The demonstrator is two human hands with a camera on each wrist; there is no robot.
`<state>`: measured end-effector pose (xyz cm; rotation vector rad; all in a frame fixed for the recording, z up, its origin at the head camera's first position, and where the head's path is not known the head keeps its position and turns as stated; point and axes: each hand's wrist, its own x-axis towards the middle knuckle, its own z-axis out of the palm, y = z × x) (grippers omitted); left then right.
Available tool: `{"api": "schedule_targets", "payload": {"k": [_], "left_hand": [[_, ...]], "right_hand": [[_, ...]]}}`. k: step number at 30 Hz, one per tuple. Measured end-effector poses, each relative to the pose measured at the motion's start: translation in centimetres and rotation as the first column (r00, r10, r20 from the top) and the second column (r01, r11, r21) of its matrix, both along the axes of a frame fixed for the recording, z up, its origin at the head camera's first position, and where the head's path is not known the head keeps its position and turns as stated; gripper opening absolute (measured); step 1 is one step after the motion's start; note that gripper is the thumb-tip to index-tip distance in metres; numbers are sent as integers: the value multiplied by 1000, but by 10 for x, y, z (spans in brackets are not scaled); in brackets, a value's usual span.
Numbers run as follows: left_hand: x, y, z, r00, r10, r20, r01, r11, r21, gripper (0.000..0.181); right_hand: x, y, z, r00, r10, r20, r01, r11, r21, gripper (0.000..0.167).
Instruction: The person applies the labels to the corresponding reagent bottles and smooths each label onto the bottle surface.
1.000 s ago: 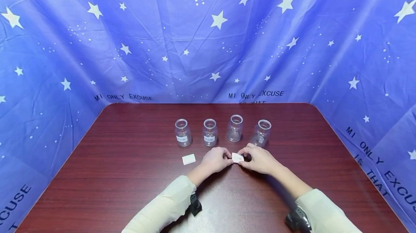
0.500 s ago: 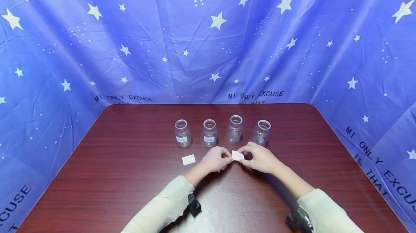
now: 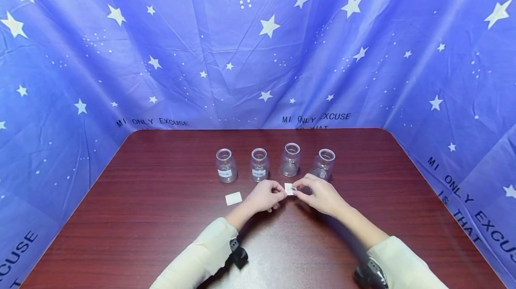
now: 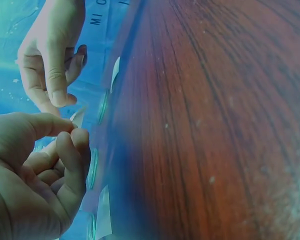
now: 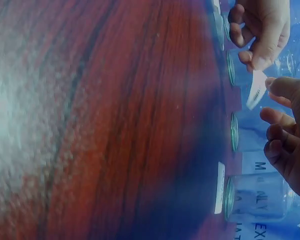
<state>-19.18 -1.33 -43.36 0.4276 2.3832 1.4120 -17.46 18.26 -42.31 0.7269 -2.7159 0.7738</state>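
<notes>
In the head view, my left hand (image 3: 264, 196) pinches the left edge of a small white label (image 3: 289, 189) with dark print, held above the table. My right hand (image 3: 320, 195) has its thumb and index finger at the label's right edge. In the right wrist view the label (image 5: 257, 90) looks slightly curved, hanging between the left hand (image 5: 264, 32) and the right fingertips. The left wrist view shows the label (image 4: 78, 118) edge-on at the left thumb and index finger. My right hand's remaining fingers are loosely bent.
Behind the hands stand two labelled glass jars (image 3: 226, 166) (image 3: 260, 166), an unlabelled jar (image 3: 290, 160) and a right-end jar (image 3: 324, 163), partly hidden. A white slip (image 3: 233, 198) lies left on the dark red table (image 3: 161, 217); another slip (image 5: 220, 187) lies near the right-end jar.
Both hands have shifted slightly left and up with the label. My right thumb has moved up closer to the index finger, and the label's angle has changed. The jars stay put.
</notes>
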Motion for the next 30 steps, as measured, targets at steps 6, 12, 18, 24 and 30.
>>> {"api": "schedule_targets", "payload": {"k": [6, 12, 18, 24, 30], "left_hand": [[-1, -2, 1, 999, -46, -1, 46, 997, 58, 14], [0, -4, 3, 996, -88, -6, 88, 990, 106, 14], [0, -4, 5, 995, -98, -6, 98, 986, 133, 14], [0, -5, 3, 996, -89, -1, 88, 986, 141, 14], [-2, -7, 0, 997, -77, 0, 77, 986, 149, 13]], "right_hand": [[1, -4, 1, 1000, 6, 28, -5, 999, -38, 11], [0, -4, 1, 998, 43, 44, -40, 997, -70, 10], [-1, -5, 1, 997, 67, 38, -64, 994, -84, 10], [0, -7, 2, 997, 65, 52, -60, 994, -95, 11], [0, -8, 1, 995, 77, 67, -68, 990, -120, 11]]}}
